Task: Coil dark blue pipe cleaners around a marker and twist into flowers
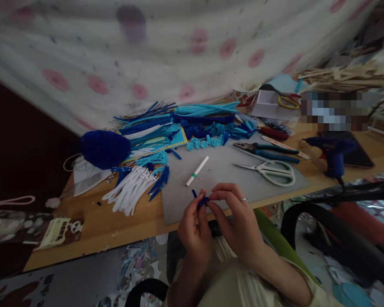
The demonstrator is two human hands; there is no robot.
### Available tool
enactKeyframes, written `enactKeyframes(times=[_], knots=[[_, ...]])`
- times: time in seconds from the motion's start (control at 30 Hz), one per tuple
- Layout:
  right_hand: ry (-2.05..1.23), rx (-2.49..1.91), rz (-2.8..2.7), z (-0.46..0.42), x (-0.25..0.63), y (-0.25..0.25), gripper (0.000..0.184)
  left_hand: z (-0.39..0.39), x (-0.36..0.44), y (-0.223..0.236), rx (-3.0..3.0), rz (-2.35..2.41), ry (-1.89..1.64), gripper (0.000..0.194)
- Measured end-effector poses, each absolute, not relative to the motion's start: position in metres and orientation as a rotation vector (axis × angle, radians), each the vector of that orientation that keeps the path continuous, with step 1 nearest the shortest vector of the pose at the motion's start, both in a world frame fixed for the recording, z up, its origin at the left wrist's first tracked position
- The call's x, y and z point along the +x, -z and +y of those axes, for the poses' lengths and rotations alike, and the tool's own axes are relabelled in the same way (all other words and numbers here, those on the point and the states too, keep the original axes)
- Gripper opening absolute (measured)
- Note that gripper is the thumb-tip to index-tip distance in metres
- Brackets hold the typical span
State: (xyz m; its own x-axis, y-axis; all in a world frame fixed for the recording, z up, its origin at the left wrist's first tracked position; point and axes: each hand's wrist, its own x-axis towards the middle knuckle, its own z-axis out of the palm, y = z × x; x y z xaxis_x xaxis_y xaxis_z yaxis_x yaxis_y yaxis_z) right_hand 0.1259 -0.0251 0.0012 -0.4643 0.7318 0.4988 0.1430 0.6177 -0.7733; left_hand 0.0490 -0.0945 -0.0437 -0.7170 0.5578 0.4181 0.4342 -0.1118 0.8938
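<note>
Pinching a blue strip (203, 202) in closed fingertips, the left hand (194, 226) and right hand (236, 213) meet at the near edge of the mat (176, 209), scissors (278, 173) and pen (197, 171) on it, wooden table (115, 228) under it, glue gun (334, 153) to its right, spotted cloth (166, 47) hanging beyond.

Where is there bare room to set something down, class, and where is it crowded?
On the gray mat: between the white marker and the scissors, and between marker and dark blue strips. Also the tabletop in front of the white stems, bar scraps. Crowded: the far side, under light blue stems, and the near edge, at the left hand and right hand.
</note>
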Motion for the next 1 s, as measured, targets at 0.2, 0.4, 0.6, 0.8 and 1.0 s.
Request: enactKeyframes(times=[0.2, 0.4, 0.6, 0.8, 1.0], knots=[[-0.958, -0.602, -1.956, -0.024, 0.127, -0.001, 0.017, -0.096, 0.046, 0.047, 1.159, 1.956, -1.982, 0.025], [-0.958, -0.544, -2.116, -0.014, 0.131, -0.005, 0.014, -0.097, 0.04, 0.044, 1.175, 1.999, -1.841, 0.024], [-0.92, -0.626, -2.028, -0.014, 0.129, 0.003, 0.015, -0.091, 0.046, 0.02, 0.946, 2.054, -1.793, 0.019], [-0.829, -0.576, -2.066, -0.011, 0.129, 0.006, 0.015, -0.084, 0.038, 0.002, 0.702, 1.824, -1.733, 0.02], [-0.438, -0.221, -2.199, 0.009, 0.147, 0.005, 0.021, -0.08, 0.022, -0.005, 0.427, 1.304, -1.592, 0.03]])
